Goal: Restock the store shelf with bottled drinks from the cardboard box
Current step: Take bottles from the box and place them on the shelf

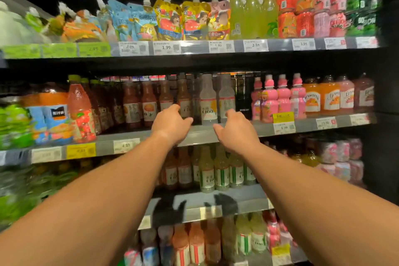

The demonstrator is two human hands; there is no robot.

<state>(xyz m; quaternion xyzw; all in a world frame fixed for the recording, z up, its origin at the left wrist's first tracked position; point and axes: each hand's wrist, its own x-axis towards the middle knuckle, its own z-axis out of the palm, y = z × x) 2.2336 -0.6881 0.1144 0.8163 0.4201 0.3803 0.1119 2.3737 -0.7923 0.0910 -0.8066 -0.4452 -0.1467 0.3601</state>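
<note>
Both hands, left hand [170, 123] and right hand [235, 129], hover open (holding nothing) at the shelf's [216, 134] front edge, flanking a pale bottle [207, 101].

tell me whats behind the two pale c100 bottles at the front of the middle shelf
Behind the two pale bottles on the middle shelf, more pale bottles' necks show in a row. Farther back is dark and blurred; the row's depth cannot be seen. Both hands, left hand and right hand, are empty.

Bare shelf lip [200, 130] fronts the clear bottles [208, 101] — red bottles [149, 103] and pink bottles [282, 98] flank them.
</note>
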